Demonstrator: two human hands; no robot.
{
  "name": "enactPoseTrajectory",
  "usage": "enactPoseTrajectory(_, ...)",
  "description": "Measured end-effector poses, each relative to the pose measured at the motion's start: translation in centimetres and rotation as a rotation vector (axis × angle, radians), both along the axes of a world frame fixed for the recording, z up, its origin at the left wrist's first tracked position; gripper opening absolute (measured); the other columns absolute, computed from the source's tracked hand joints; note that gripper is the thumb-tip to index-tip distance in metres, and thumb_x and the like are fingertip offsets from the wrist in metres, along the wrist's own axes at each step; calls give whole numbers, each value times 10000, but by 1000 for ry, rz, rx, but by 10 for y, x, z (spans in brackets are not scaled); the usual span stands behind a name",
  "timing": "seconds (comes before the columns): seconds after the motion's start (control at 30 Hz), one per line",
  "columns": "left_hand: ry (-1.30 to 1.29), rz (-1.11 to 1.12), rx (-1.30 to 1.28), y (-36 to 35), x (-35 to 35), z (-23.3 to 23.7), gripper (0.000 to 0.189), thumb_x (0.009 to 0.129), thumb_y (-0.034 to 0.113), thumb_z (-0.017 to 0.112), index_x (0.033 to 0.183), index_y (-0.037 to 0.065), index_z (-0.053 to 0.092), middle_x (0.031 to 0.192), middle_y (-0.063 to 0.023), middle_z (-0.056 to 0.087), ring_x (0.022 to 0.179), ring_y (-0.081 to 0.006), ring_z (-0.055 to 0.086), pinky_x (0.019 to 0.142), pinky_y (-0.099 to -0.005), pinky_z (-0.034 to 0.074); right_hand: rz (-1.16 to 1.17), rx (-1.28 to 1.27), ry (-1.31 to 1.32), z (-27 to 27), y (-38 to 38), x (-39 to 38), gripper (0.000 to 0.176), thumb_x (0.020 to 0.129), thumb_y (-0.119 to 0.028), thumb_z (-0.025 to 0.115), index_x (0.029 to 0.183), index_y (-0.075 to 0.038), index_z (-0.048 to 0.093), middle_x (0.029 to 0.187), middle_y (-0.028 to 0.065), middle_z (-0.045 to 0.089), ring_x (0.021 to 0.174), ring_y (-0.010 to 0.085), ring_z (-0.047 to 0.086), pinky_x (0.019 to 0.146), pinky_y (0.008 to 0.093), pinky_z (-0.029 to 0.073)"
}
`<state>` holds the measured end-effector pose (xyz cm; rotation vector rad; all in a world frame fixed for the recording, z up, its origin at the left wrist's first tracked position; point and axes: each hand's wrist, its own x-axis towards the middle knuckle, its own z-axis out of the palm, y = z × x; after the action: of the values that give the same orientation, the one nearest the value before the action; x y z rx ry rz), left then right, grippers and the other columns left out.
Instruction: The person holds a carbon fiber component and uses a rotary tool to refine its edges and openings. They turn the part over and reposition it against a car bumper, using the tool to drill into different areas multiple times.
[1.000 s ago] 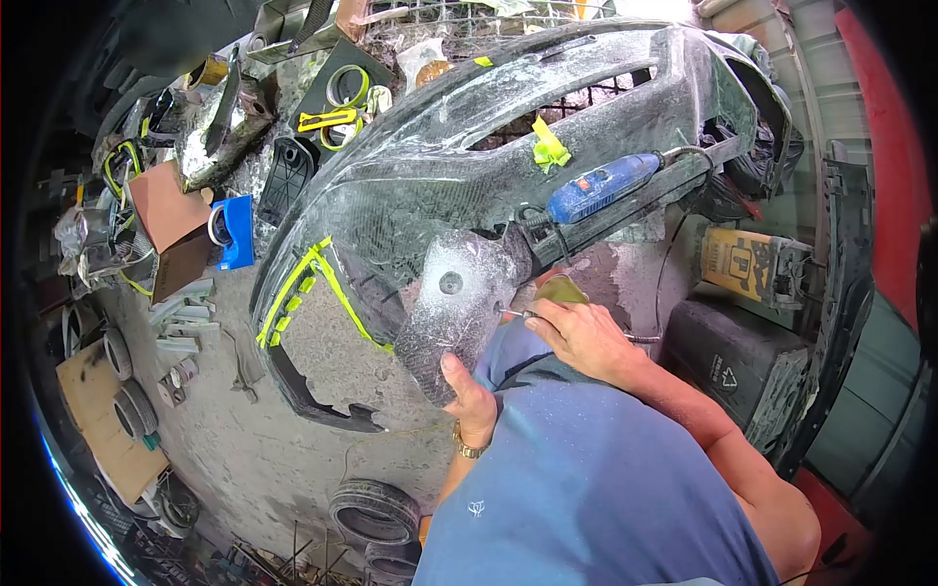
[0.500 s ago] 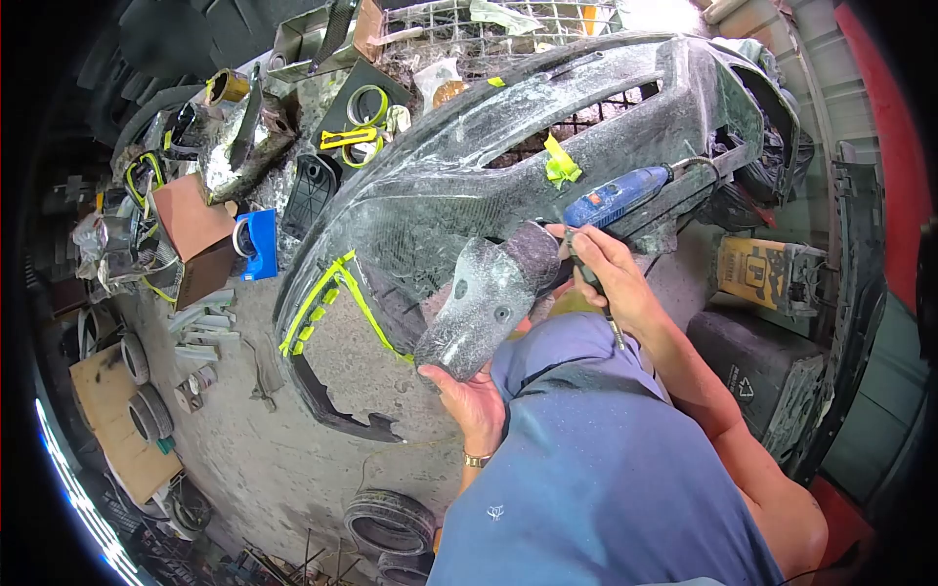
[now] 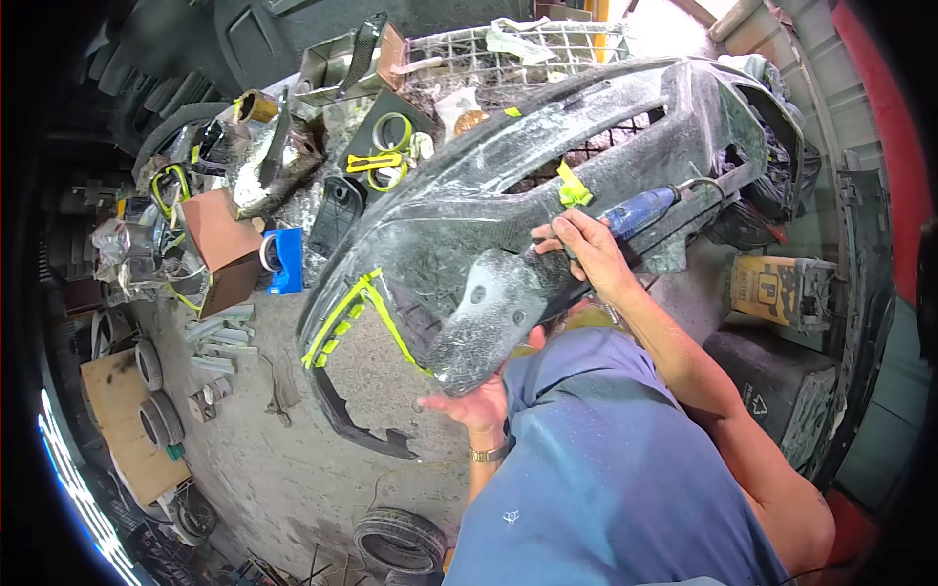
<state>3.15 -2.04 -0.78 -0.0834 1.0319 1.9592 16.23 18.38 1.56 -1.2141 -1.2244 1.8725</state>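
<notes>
A curved, dust-covered grey moulded part [image 3: 484,313] with round holes is held over my lap. Its lower end rests on the palm of my left hand [image 3: 476,402], thumb out to the side and a fingertip showing at the part's far edge. My right hand [image 3: 591,252] grips a slim dark rotary-tool handpiece [image 3: 576,271] above the part's upper end; its tip is hidden. Just past my right fingers, a blue rotary tool [image 3: 640,212] with a flexible shaft lies on a large dusty dark bumper [image 3: 420,259].
Yellow-green tape [image 3: 366,283] edges the bumper's opening. To the left are a cardboard box [image 3: 220,239], a blue tape dispenser [image 3: 284,259], a yellow cutter [image 3: 374,162] and tape rolls [image 3: 393,132]. A yellow battery box [image 3: 777,290] stands right; tires [image 3: 401,539] lie below.
The grey part has turned in my left hand, and the left thumb has come away from its end. My right hand has lifted with the handpiece. The whole view has shifted slightly.
</notes>
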Motion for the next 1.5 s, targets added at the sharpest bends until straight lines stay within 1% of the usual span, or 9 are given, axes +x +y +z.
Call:
enactPoseTrajectory(0.07, -63, -70, 109, 1, -10, 11, 1057, 772, 861, 399, 1452, 53, 344, 1444, -142, 444, 1286, -353, 481, 1025, -574, 446, 38, 20, 6, -3, 1, 0, 275, 1012, -325, 511, 1016, -62, 589, 1045, 50, 681, 848, 39, 643, 440, 172, 315)
enactPoseTrajectory(0.17, -202, -241, 51, -12, -28, 13, 727, 832, 348, 591, 1434, 11, 362, 1404, -191, 472, 1271, -380, 496, 1023, -634, 427, 72, 15, -10, -3, -5, -2, 284, 1014, -300, 511, 997, -34, 609, 1012, 31, 666, 842, 65, 639, 476, 199, 368)
enactPoseTrajectory(0.2, -206, -237, 47, -20, -36, 6, 727, 832, 348, 591, 1434, 11, 362, 1404, -191, 472, 1271, -380, 496, 1023, -634, 427, 75, 10, -13, -3, -7, -4, 284, 1014, -300, 511, 997, -34, 609, 1012, 31, 666, 842, 65, 639, 476, 199, 368)
enactPoseTrajectory(0.3, -384, -349, -78, -29, -44, 1, 547, 809, 46, 627, 1321, -50, 462, 1303, -190, 557, 1207, -345, 553, 1046, -558, 434, 168, 80, -139, 3, -10, -9, 245, 984, -233, 566, 1039, -4, 634, 907, 32, 616, 785, 107, 603, 730, 256, 440)
enactPoseTrajectory(0.6, 18, -160, -206, -39, -11, -5, 449, 889, 100, 628, 1306, 0, 497, 1255, -126, 590, 1146, -246, 583, 986, -404, 471, 544, 460, -650, 48, -52, 36, 273, 957, -277, 566, 1037, -19, 607, 914, 211, 663, 849, 443, 621, 740, 487, 492)
enactPoseTrajectory(1.0, 84, -91, -364, -49, 18, -8, 429, 897, 123, 631, 1296, 34, 499, 1262, -130, 561, 1163, -269, 546, 1010, -466, 439, 721, 496, -926, 49, -80, 48, 311, 966, -360, 536, 995, -54, 584, 819, 185, 663, 746, 402, 654, 633, 494, 528)
enactPoseTrajectory(1.3, 112, -110, -470, -44, 22, 3, 447, 909, 139, 631, 1287, -2, 438, 1205, -111, 537, 1053, -180, 537, 925, -340, 447, 688, 457, -861, 45, -79, 38, 295, 969, -343, 527, 1077, -77, 598, 902, 196, 678, 793, 411, 650, 691, 515, 510)
enactPoseTrajectory(1.37, 130, -106, -478, -49, 23, -2, 431, 900, 136, 635, 1291, 15, 502, 1266, -155, 552, 1162, -281, 540, 996, -474, 446, 722, 449, -882, 45, -81, 39, 283, 969, -335, 529, 1062, -77, 602, 888, 193, 674, 787, 405, 652, 685, 514, 513)
enactPoseTrajectory(1.5, 111, -62, -490, -48, 29, -2, 435, 899, 135, 636, 1293, 11, 502, 1264, -156, 553, 1152, -279, 544, 998, -472, 441, 666, 451, -868, 43, -80, 39, 271, 966, -327, 535, 1043, -75, 602, 874, 188, 673, 772, 401, 653, 677, 511, 513)
